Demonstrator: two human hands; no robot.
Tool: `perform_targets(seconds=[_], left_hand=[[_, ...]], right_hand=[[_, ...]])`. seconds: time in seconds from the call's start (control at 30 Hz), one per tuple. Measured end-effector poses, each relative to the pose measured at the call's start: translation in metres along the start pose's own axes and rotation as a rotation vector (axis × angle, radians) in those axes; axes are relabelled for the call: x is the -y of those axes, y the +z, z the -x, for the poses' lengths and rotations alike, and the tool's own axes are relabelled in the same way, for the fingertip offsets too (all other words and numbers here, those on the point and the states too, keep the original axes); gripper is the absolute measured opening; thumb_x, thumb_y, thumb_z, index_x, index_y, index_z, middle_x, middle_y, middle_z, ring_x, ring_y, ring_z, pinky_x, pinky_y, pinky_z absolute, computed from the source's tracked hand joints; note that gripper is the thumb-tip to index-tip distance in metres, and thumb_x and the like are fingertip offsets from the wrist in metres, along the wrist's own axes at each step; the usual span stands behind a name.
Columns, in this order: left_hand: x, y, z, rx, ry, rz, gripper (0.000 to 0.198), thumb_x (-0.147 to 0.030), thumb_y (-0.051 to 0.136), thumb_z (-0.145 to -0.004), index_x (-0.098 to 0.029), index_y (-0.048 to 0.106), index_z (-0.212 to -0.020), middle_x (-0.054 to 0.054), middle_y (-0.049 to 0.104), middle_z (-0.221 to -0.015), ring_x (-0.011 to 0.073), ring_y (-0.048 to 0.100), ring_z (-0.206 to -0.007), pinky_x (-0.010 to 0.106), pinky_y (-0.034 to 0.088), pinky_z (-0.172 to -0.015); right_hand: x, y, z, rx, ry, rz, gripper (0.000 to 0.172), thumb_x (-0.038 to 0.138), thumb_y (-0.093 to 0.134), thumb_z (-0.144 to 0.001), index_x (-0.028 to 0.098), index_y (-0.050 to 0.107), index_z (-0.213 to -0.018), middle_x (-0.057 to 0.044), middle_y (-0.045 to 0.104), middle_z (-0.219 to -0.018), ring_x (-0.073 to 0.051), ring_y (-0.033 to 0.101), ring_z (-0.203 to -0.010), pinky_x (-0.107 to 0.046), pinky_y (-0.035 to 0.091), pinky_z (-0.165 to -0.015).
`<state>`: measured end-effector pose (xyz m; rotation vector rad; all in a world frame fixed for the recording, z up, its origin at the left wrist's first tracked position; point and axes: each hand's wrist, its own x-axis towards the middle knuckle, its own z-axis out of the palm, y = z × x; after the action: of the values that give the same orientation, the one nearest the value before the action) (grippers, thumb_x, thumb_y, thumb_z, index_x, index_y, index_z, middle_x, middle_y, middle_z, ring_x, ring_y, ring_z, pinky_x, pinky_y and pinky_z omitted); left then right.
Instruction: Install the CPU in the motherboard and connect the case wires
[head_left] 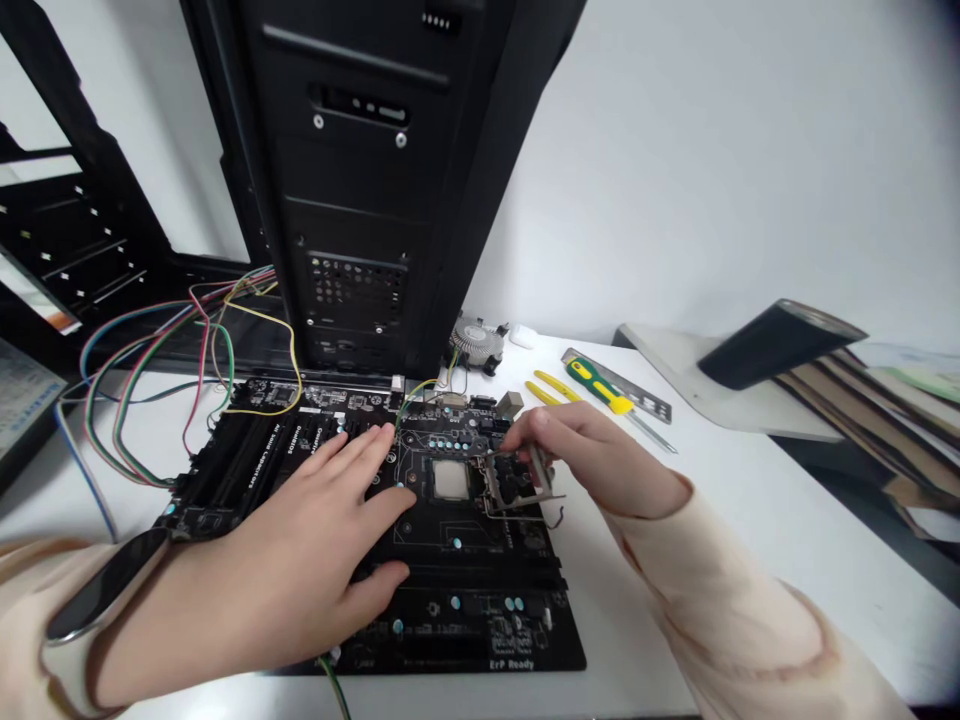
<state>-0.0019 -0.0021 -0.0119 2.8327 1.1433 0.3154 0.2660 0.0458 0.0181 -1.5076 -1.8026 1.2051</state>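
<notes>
A black motherboard lies flat on the white table. In its socket sits a silver-topped processor. My left hand rests on the board left of the processor, its fingers spread and holding nothing. To the right of the socket, the metal CPU socket cover stands swung open, with a bent lever wire below it. My right hand grips this cover at its upper edge, thumb and fingers closed. Part of its fingertips is hidden.
A black computer case stands behind the board. Colored wires run from it onto the board's left side. At the back lie a cooler fan, a yellow-green screwdriver and yellow-handled pliers. Boxes are stacked at right.
</notes>
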Motion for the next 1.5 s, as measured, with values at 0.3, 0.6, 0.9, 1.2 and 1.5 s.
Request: perform_targets(seconds=[0.3,0.6,0.9,1.2,1.5], left_hand=[[0.000,-0.001,0.000,-0.008,0.013,-0.015,0.037,-0.032,0.061,-0.080,-0.016,0.066,-0.113,0.031,0.043,-0.141,0.0447,0.040,-0.131,0.063,0.041,-0.097],[0.001,0.000,0.003,-0.020,0.012,0.007,0.036,-0.032,0.059,-0.081,-0.017,0.065,-0.112,0.030,0.042,-0.142,0.0452,0.039,-0.131,0.064,0.042,-0.097],[0.000,0.003,0.000,-0.028,0.001,0.011,0.036,-0.032,0.060,-0.081,-0.016,0.066,-0.112,0.028,0.041,-0.144,0.0449,0.039,-0.132,0.062,0.040,-0.100],[-0.003,-0.005,-0.003,0.050,-0.003,0.000,0.039,-0.030,0.058,-0.081,-0.013,0.064,-0.116,0.034,0.038,-0.143,0.0455,0.037,-0.133,0.063,0.040,-0.098],[-0.001,-0.004,-0.001,0.050,-0.039,0.095,0.037,-0.029,0.058,-0.081,-0.015,0.063,-0.116,0.026,0.036,-0.148,0.0441,0.034,-0.136,0.063,0.035,-0.104]], right_hand=[[0.002,-0.006,-0.003,-0.045,-0.198,0.295,0.056,0.061,0.042,-0.087,0.018,0.059,-0.055,-0.003,0.058,-0.058,-0.013,0.054,-0.057,-0.030,0.042,-0.059],[-0.004,-0.003,-0.004,-0.115,-0.242,0.465,0.053,0.050,0.040,-0.091,0.018,0.053,-0.051,0.000,0.053,-0.052,-0.011,0.047,-0.050,-0.028,0.036,-0.054],[0.014,0.019,0.013,-0.447,-0.710,0.734,0.019,0.027,0.056,-0.087,0.016,0.063,-0.074,-0.005,0.058,-0.071,-0.015,0.053,-0.065,-0.028,0.042,-0.058],[0.013,0.053,0.016,-0.115,-0.668,0.762,0.015,0.023,0.056,-0.086,0.012,0.066,-0.087,-0.010,0.058,-0.083,-0.022,0.054,-0.077,-0.038,0.048,-0.066],[0.014,0.060,0.014,-0.048,-0.447,0.918,0.018,0.029,0.057,-0.087,0.013,0.062,-0.082,-0.010,0.055,-0.088,-0.024,0.051,-0.081,-0.042,0.048,-0.072]])
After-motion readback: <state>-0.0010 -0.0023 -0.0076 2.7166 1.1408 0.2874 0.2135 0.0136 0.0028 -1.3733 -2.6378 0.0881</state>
